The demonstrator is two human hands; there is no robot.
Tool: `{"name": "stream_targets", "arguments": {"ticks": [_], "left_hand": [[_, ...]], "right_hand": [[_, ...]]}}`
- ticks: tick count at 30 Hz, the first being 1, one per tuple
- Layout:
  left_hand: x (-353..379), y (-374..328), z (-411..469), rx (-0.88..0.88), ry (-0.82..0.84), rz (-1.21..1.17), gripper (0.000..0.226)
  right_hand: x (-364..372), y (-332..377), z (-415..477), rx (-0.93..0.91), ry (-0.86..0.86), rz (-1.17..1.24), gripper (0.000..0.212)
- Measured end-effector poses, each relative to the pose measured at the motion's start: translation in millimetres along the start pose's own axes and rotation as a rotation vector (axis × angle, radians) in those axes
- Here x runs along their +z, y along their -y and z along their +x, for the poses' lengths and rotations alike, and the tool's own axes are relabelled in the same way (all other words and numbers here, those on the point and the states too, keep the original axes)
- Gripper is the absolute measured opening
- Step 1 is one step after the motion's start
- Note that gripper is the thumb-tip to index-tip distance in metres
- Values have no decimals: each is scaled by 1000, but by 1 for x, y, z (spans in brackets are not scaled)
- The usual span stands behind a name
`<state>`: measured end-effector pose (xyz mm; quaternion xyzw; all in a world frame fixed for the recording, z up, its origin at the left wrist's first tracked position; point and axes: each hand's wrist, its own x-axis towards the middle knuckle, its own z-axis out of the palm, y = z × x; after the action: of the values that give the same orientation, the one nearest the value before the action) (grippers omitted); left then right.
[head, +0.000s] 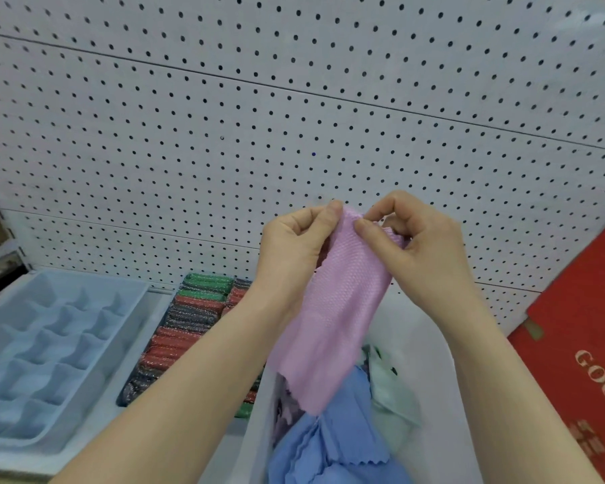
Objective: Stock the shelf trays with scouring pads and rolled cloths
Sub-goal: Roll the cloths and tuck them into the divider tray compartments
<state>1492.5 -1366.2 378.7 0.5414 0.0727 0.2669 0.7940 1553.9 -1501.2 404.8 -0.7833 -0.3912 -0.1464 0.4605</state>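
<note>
A pink cloth (336, 309) hangs folded lengthwise in front of me. My left hand (294, 246) pinches its top left corner, and my right hand (413, 246) pinches its top edge beside that. Below it a white bin (430, 351) holds loose blue cloths (336, 445) and a pale green cloth (392, 389). Left of the bin, a tray (165, 309) is packed with rows of red, green and dark glittery scouring pads (186, 330). A light blue divided tray (49, 347) with several empty compartments stands at the far left.
A white pegboard wall (294, 117) backs the shelf. A red board with gold lettering (580, 344) leans at the right. The shelf's front edge (11, 475) runs along the bottom left.
</note>
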Motion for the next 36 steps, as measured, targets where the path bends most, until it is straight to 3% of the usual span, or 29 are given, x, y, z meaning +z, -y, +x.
{"name": "stream_targets", "arguments": {"ticks": [2, 4, 6, 11, 13, 16, 19, 23, 26, 28, 32, 36], "left_hand": [[-1, 1, -2, 13, 36, 9, 34], [-1, 1, -4, 36, 62, 56, 16], [-3, 2, -4, 57, 51, 107, 12], [-17, 2, 7, 112, -39, 227, 12], [-21, 2, 9, 143, -38, 274, 14], [-20, 5, 8, 168, 9, 321, 15], [-17, 2, 7, 199, 75, 318, 16], [-15, -5, 5, 251, 150, 278, 15], [-14, -10, 4, 210, 200, 208, 16], [-16, -10, 6, 209, 197, 198, 22], [-19, -10, 6, 218, 172, 255, 20], [-18, -10, 3, 202, 169, 252, 16]], "right_hand": [[1, -2, 0, 14, -14, -22, 16], [2, -3, 1, 29, -19, -32, 17], [0, -4, 1, 30, -5, -41, 18], [-23, -17, -1, 26, 82, -388, 19], [-32, -18, -1, 41, 82, -400, 19], [-38, -16, -2, 53, 107, -433, 39], [-37, -16, -1, 33, 103, -454, 21], [-42, -11, 1, 59, 45, -208, 17], [-49, -5, 3, 215, 191, 46, 27], [-48, -7, 2, 244, 247, 84, 25], [-46, -9, 1, 226, 133, 137, 13], [-41, -9, -1, 301, 165, 129, 10]]}}
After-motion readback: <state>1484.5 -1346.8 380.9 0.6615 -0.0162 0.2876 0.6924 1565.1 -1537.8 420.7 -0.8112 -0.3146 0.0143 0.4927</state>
